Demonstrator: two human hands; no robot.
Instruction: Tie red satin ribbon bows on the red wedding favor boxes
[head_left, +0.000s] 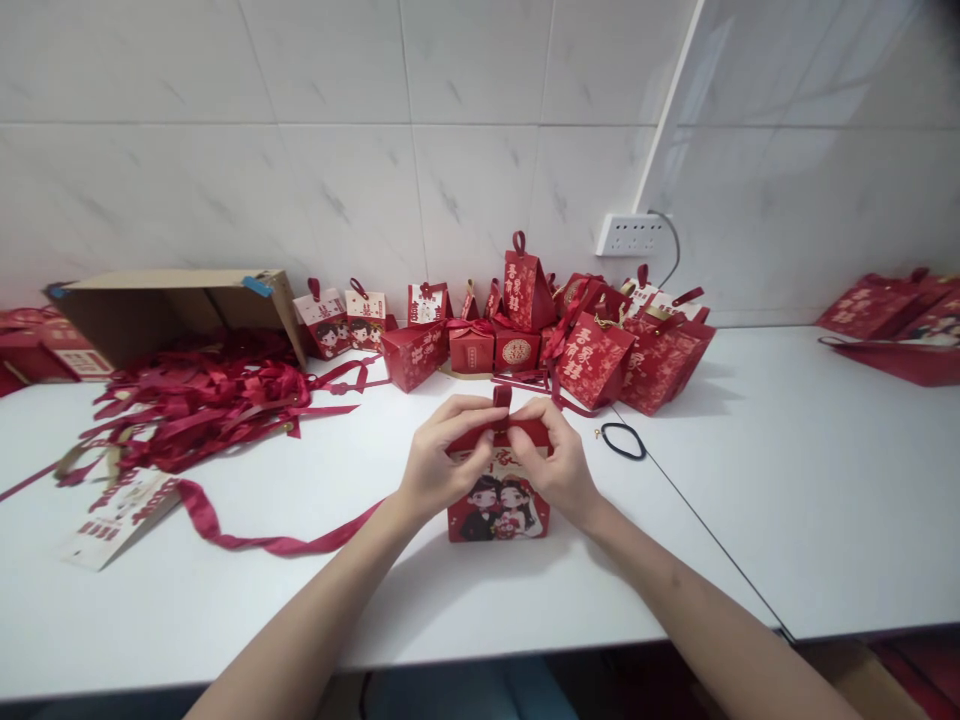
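Note:
A red gift box point(499, 515) with a cartoon bride and groom on its front stands upright near the table's front edge. My left hand point(450, 450) and my right hand point(553, 455) both grip its top, thumbs on the near side and fingers over the upper edge. Between the hands a dark red ribbon loop point(502, 398) sticks up from the box top. Where the fingertips meet, the fastening under the loop is partly covered. A long red ribbon point(277, 545) lies to the left, its right end passing behind my left forearm.
An open cardboard box point(180, 280) lies at the back left with a heap of red ribbons point(210, 400) spilling out. Several finished red gift boxes point(517, 345) stand along the wall. A printed card point(120, 515), a black band point(623, 441) and a wall socket point(634, 236) are also in view.

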